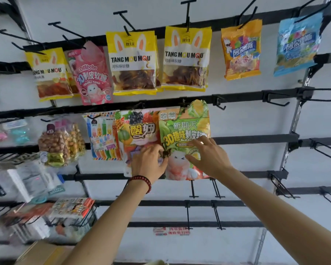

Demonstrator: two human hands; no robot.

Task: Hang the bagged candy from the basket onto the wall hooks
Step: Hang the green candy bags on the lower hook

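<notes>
Right-hand grip first: the right hand (208,155) is spread wide, fingers straight and fanned, pressed flat on the front of the green candy bag (183,127). Over to the left hand (148,161), red bead bracelet (141,181) on the wrist: its fingers are curled in tight at the green bag's left edge, right where a dark hook end (165,154) pokes out between the two hands. Is that grip pinching the bag's edge or the hook itself? Cannot tell, the fingers cover the contact.

Now the bag. It lies against the wall with its crumpled top corner up at the second black rail (246,99) and its body draped down across the rail beneath. Whether its top is actually on a hook is hidden behind the crumple. Its left side overlaps the fruit-print bag (139,131) hanging just beside it. Further left hang a striped multicolour packet (103,136) and a clear bag of nuts (59,144).

Up on the top row, a yellow rabbit-ear bag (132,62) and its twin (185,60) hang side by side at centre. A pink bag (93,75) sits to their left, partly covering another yellow one (50,73). Off to the right hang an orange bag (241,50) and a blue bag (297,44), well apart. Bare hooks (275,99) stick out along the rails to the right of the hands, with more bare hooks below the green bag.
</notes>
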